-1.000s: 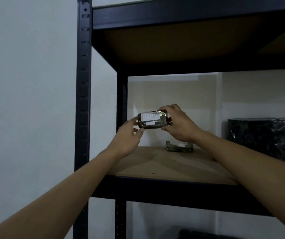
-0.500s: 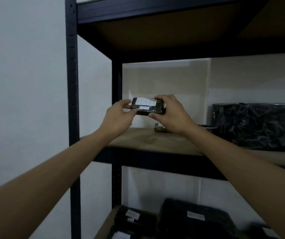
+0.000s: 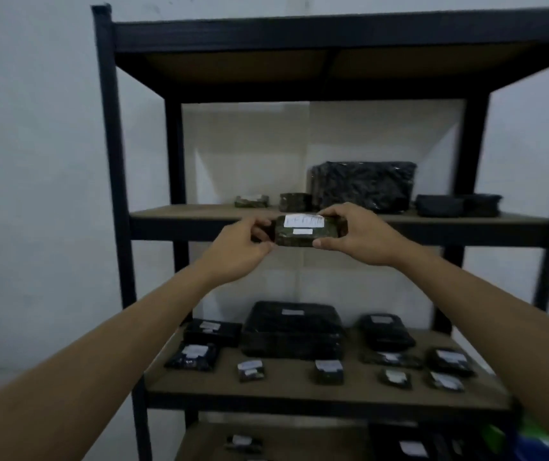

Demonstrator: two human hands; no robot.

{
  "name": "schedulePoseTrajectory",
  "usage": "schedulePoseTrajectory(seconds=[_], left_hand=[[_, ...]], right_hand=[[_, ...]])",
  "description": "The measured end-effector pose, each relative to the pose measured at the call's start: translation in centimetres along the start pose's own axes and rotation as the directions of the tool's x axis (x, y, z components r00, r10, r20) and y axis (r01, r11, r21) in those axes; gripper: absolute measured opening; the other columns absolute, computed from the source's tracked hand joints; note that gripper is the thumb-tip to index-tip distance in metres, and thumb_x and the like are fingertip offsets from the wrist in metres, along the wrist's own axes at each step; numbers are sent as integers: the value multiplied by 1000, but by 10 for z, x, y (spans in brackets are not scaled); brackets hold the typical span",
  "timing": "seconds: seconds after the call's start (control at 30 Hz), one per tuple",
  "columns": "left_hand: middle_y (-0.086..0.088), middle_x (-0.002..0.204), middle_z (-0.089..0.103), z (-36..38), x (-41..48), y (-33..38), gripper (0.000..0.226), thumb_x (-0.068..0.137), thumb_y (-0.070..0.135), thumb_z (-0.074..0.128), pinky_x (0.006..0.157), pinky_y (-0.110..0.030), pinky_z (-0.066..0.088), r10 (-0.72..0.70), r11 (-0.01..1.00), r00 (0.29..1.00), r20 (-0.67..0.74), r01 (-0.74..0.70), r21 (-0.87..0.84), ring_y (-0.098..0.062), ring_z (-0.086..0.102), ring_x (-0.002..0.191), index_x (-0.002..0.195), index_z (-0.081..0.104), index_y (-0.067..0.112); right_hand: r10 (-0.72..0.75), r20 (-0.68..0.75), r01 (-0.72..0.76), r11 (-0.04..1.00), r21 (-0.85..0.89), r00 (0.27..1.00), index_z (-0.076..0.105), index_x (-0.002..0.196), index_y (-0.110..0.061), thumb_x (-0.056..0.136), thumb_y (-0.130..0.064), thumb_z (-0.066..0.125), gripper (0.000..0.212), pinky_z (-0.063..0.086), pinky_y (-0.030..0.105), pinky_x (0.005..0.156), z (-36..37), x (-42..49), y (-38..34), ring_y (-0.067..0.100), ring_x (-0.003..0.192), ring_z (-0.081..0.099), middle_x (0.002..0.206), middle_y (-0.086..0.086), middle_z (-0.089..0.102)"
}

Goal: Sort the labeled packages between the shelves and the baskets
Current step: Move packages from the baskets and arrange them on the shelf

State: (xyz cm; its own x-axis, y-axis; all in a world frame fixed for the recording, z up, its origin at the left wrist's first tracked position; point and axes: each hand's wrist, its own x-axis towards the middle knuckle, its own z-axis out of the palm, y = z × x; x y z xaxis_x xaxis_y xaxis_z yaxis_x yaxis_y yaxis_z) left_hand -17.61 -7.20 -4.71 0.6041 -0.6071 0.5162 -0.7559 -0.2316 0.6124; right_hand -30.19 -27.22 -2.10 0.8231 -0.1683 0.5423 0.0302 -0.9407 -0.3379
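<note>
I hold a small dark package (image 3: 304,232) with two white labels on its upper face, in front of the edge of the upper shelf board (image 3: 180,212). My left hand (image 3: 243,242) grips its left end and my right hand (image 3: 362,236) grips its right end. Behind it on that board lie two small packages (image 3: 252,201), a large black wrapped bundle (image 3: 364,186) and two flat black parcels (image 3: 439,205). The shelf below (image 3: 286,387) carries several labeled black packages, among them a big one (image 3: 291,332).
The black metal rack (image 3: 108,161) stands against a pale wall. A lower shelf (image 3: 206,440) shows more labeled packages. Something green and blue (image 3: 539,437) sits at the lower right corner, cut off by the frame edge.
The view has pulled back and tilted down, revealing the whole rack and lower shelves. The package, still in both hands, has come away from inside the upper shelf to its front edge.
</note>
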Motion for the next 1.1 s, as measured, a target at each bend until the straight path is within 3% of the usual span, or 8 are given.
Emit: schedulePoseTrajectory(seconds=[0.1, 0.23, 0.43, 0.67, 0.8, 0.93, 1.1], left_hand=[[6, 114, 60, 45, -31, 22, 39, 92, 23, 57, 74, -23, 45, 4, 999, 994, 109, -9, 49, -10, 60, 93, 130, 47, 24], [7, 115, 59, 107, -64, 48, 39, 91, 23, 58, 88, -33, 52, 28, 996, 971, 239, -47, 70, -9, 60, 95, 129, 49, 28], [6, 116, 59, 203, -95, 100, 41, 90, 20, 60, 94, -34, 51, 86, 995, 907, 413, -100, 12, -7, 57, 102, 130, 50, 25], [7, 112, 61, 341, -110, 178, 35, 88, 20, 59, 89, -25, 47, 117, 993, 877, 465, -117, -29, -8, 59, 98, 123, 56, 20], [5, 108, 63, 416, -112, 218, 33, 85, 17, 61, 88, -28, 48, 92, 996, 864, 495, -85, -38, -13, 60, 101, 117, 58, 21], [8, 106, 60, 477, -109, 244, 31, 88, 21, 61, 83, -28, 50, 79, 997, 852, 518, -64, -46, -11, 61, 91, 118, 55, 25], [9, 113, 58, 536, -92, 254, 33, 90, 23, 60, 81, -24, 48, 42, 998, 843, 537, -15, -54, -7, 59, 93, 123, 53, 25]], right_hand=[[94, 3, -93, 995, -28, 996, 56, 129, -22, 80, -36, 78, 55, 41, 21, 82, -15, -61, 20, 8, 97, 54, 118, -3, 55], [221, 23, -221, 975, -14, 975, 57, 126, -21, 81, -32, 78, 51, 41, 19, 76, -34, -137, 53, 0, 85, 53, 113, -7, 58], [400, 27, -397, 914, -76, 916, 58, 128, -21, 79, -33, 78, 54, 43, 24, 84, -80, -250, 123, 13, 95, 56, 116, 1, 59], [557, 26, -553, 829, -87, 830, 54, 134, -18, 81, -33, 78, 60, 45, 29, 95, -150, -367, 227, 21, 105, 55, 118, 6, 52], [591, 48, -583, 804, -117, 806, 52, 134, -20, 82, -34, 77, 59, 42, 23, 88, -193, -417, 289, 20, 103, 55, 118, 5, 50], [612, 54, -601, 787, -139, 789, 51, 135, -19, 81, -35, 78, 63, 40, 22, 88, -216, -446, 349, 19, 106, 53, 119, 4, 51], [633, 99, -623, 773, -118, 767, 47, 140, -16, 82, -34, 77, 68, 39, 24, 93, -215, -450, 414, 19, 107, 50, 117, 1, 46]])
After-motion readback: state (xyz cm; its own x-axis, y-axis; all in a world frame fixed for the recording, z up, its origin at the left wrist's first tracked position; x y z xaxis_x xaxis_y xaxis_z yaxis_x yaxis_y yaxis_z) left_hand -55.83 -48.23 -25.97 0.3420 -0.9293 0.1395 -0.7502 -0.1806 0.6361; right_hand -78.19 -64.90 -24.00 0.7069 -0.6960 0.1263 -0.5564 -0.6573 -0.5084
